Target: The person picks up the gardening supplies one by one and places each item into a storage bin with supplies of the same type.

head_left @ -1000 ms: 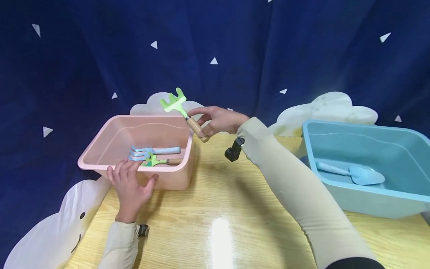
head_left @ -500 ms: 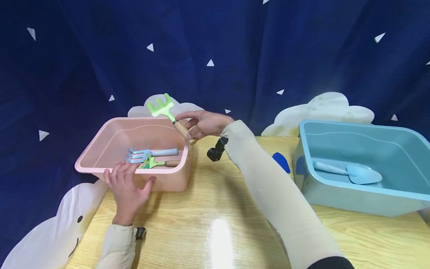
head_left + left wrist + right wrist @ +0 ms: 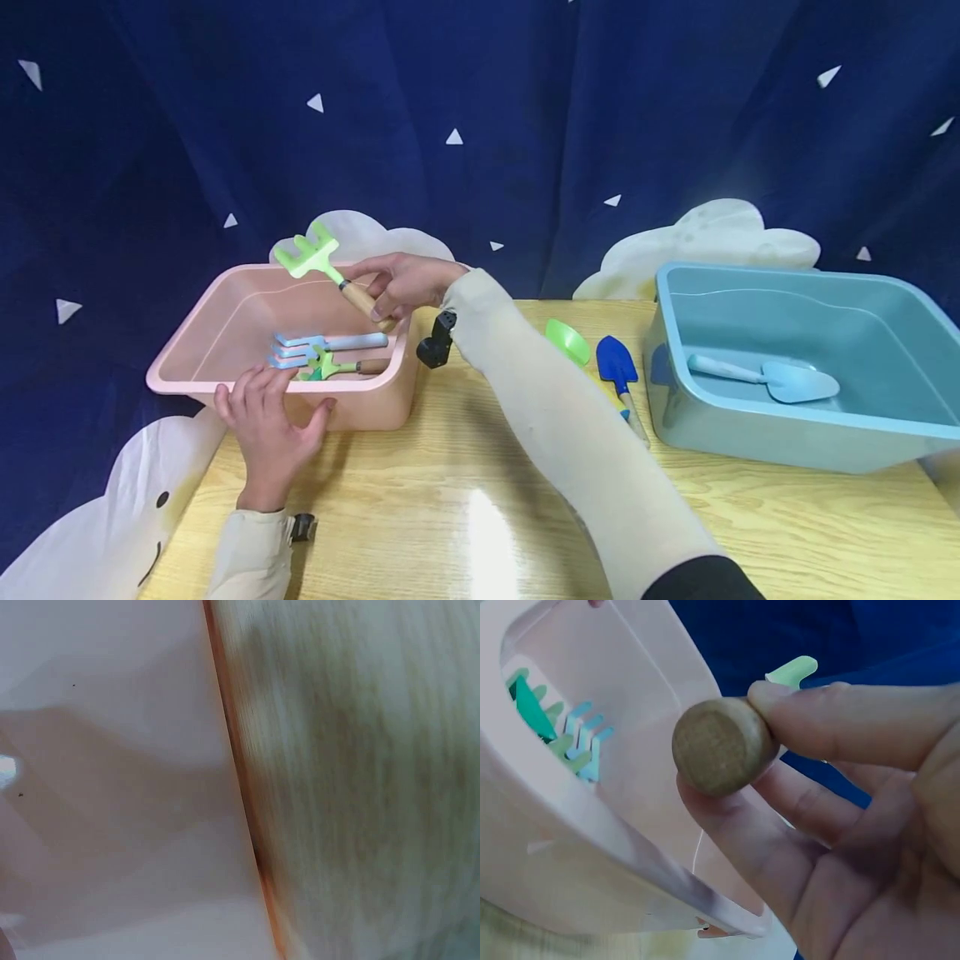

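Note:
My right hand (image 3: 401,282) pinches the wooden handle of a light green toy rake (image 3: 307,252) and holds it over the pink tub (image 3: 187,377). In the right wrist view the handle's round wooden end (image 3: 721,745) sits between thumb and fingers, above the pink tub (image 3: 577,847). A light blue fork (image 3: 330,342) and a green hand tool with a wooden handle (image 3: 341,365) lie inside the tub. My left hand (image 3: 264,421) rests on the tub's near rim, fingers curled over the edge. The left wrist view is a blur of pink tub wall (image 3: 112,787) and table (image 3: 367,787).
A blue tub (image 3: 757,437) stands at the right with a light blue trowel (image 3: 780,379) inside. A dark blue trowel (image 3: 618,367) and a green scoop (image 3: 567,341) lie on the wooden table (image 3: 450,500) between the tubs. Cloud cutouts and a dark blue curtain stand behind.
My right hand has carried the green rake leftward and down, from beside the pink tub to above its inside. The left hand has stayed on the rim.

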`<state>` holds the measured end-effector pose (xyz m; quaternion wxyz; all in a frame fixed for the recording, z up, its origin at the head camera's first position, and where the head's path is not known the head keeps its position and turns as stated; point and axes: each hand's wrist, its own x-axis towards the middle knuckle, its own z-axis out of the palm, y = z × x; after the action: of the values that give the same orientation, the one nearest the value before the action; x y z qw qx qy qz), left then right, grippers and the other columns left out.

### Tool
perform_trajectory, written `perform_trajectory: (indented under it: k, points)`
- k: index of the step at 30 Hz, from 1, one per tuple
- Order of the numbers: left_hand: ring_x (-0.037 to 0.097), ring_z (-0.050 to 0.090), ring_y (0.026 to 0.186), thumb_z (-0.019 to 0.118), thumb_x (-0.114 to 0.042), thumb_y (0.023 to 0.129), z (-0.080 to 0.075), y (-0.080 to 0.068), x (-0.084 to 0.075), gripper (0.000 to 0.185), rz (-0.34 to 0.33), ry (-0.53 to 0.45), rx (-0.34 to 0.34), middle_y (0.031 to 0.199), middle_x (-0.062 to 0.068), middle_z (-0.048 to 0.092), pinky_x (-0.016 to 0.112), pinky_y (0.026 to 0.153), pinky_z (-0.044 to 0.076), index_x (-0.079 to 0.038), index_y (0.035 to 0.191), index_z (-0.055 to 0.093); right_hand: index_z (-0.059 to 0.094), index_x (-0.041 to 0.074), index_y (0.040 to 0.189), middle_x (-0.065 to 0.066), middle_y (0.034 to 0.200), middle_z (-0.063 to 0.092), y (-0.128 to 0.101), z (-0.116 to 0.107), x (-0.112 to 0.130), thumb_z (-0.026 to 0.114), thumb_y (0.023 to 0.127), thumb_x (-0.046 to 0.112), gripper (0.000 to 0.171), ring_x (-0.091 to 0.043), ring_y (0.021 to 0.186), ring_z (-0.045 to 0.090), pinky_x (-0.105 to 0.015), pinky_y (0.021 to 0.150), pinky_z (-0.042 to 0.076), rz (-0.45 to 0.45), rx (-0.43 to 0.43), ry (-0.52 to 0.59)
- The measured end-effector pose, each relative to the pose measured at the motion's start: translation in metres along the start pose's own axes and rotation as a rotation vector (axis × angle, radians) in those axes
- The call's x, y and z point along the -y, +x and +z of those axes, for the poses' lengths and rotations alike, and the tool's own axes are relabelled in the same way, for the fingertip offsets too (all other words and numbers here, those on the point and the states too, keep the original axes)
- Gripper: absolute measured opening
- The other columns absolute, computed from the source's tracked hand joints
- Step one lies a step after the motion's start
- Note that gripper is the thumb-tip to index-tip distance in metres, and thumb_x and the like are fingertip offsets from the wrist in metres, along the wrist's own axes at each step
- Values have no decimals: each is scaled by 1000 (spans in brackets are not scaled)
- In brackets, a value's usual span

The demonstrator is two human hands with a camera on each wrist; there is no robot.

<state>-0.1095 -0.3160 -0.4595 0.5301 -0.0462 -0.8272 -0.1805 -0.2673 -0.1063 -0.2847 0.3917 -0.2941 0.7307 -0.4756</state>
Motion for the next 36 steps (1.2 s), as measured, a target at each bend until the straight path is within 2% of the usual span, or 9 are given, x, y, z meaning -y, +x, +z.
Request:
perform_trajectory:
  k: [5, 12, 17, 20, 22, 25, 28, 31, 36]
  points:
    - [40, 47, 115, 68, -54, 77, -2, -1, 0, 62, -20, -7, 32, 109, 18, 63, 64, 111, 11, -3, 111, 66, 46, 26, 148, -10, 112, 60, 4, 6, 2, 61, 82, -14, 78, -15, 86, 58, -23, 66, 51, 38, -1, -66]
    - [40, 47, 115, 69, -50, 74, -12, 0, 0, 59, -39, 4, 22, 108, 20, 61, 61, 113, 9, -2, 109, 65, 47, 20, 147, 1, 65, 39, 18, 22, 10, 52, 81, -17, 76, -13, 58, 38, -23, 58, 34, 8, 91, -97]
    - [40, 48, 113, 66, -57, 80, -11, -1, -2, 62, -14, 3, -11, 106, 19, 61, 64, 110, 12, -2, 108, 65, 45, 20, 148, 3, 61, 35, 23, 27, 8, 50, 83, -16, 75, -14, 54, 33, -24, 55, 31, 20, 126, -152]
    - [40, 47, 112, 66, -57, 80, -10, -1, -2, 62, -16, -2, -13, 106, 19, 61, 65, 109, 12, -2, 108, 65, 45, 22, 149, 1, 65, 38, 25, 28, 6, 52, 83, -14, 75, -15, 58, 36, -24, 54, 33, 24, 124, -181]
    - [40, 47, 113, 66, -57, 80, -10, -2, -1, 62, -21, -8, -6, 106, 19, 61, 65, 109, 11, -2, 108, 65, 48, 22, 147, -1, 76, 52, 26, 27, 4, 54, 83, -12, 72, -14, 66, 46, -23, 56, 37, 32, 71, -191]
    - [40, 47, 112, 65, -58, 80, -10, -3, -1, 63, -24, -9, -2, 106, 19, 61, 66, 108, 11, -2, 109, 65, 52, 15, 143, -7, 115, 66, 27, 26, 0, 54, 85, -10, 63, -16, 100, 62, -21, 72, 47, -3, -57, -181]
    - [40, 47, 113, 65, -58, 80, -9, -3, -1, 63, -28, -5, 4, 107, 19, 61, 65, 110, 11, -2, 109, 65, 55, 10, 140, -8, 143, 58, 29, 23, -4, 53, 89, -6, 53, -17, 133, 55, -22, 96, 49, -53, -189, -195]
    - [40, 47, 113, 66, -56, 79, -9, -4, -1, 62, -27, 1, 7, 109, 19, 61, 62, 112, 10, -2, 110, 65, 58, 10, 137, -9, 143, 58, 27, 19, -10, 54, 91, -3, 48, -21, 136, 53, -27, 107, 46, -73, -265, -201]
    - [39, 48, 114, 67, -52, 77, -10, -5, 0, 60, -17, 12, 5, 108, 19, 62, 60, 114, 10, -2, 110, 64, 60, 8, 134, -12, 137, 62, 16, 8, -24, 55, 93, 1, 41, -23, 129, 58, -31, 105, 48, -110, -344, -205]
